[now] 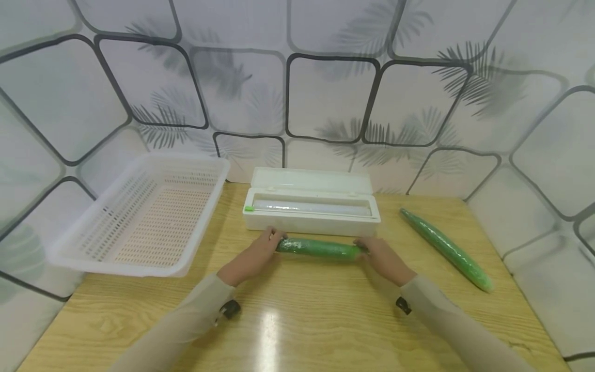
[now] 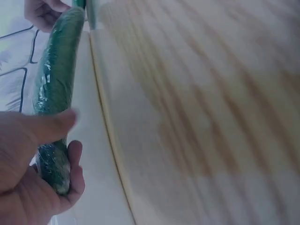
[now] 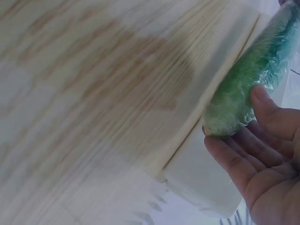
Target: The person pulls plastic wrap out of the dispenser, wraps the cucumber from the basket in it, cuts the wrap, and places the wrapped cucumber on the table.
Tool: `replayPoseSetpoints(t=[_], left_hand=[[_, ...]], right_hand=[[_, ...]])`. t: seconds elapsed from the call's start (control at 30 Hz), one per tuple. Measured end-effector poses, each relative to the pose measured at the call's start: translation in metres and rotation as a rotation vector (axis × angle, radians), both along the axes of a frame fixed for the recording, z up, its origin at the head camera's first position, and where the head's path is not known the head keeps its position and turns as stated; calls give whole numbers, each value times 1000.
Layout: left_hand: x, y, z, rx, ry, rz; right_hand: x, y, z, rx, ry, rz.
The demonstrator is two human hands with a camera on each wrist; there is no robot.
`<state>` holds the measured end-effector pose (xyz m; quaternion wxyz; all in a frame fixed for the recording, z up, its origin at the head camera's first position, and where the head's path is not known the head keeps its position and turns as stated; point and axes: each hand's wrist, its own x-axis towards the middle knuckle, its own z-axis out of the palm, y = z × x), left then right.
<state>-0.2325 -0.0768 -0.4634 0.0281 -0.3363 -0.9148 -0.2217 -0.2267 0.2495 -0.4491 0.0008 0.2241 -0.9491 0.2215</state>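
Note:
A cucumber [image 1: 321, 249] wrapped in clear, wrinkled film is held level between both hands, in front of a white cling film dispenser [image 1: 311, 225]. My left hand [image 1: 253, 258] grips its darker end; in the left wrist view the thumb lies over the cucumber [image 2: 58, 77] and fingertips curl round from below. At the paler end, my right hand [image 1: 383, 258] pinches with the thumb on one side and the fingers [image 3: 229, 157] on the other. The dispenser's lid stands raised, showing a film roll [image 1: 311, 207] inside and a green slider [image 1: 249, 208] at the left.
Another film-wrapped cucumber [image 1: 446, 249] lies slanted on the wooden table [image 1: 297, 320] at the right. On the left stands a white perforated basket [image 1: 130, 267]. Patterned wall covering [image 1: 332, 98] closes off the back and both sides.

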Motion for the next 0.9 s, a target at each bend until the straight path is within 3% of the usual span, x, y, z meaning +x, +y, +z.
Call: replayPoseSetpoints(t=[0.07, 0.27, 0.57, 0.7, 0.9], left_hand=[[1, -1, 1, -29, 4, 11], [7, -1, 4, -125, -88, 65], [5, 5, 6, -83, -161, 51], [3, 6, 5, -73, -89, 19], [2, 6, 2, -90, 130, -15]], right_hand=[[-1, 0, 1, -3, -22, -22], [-1, -3, 2, 15, -14, -27], [5, -6, -1, 43, 112, 30], [5, -5, -1, 34, 110, 39], [2, -3, -1, 50, 20, 65]])
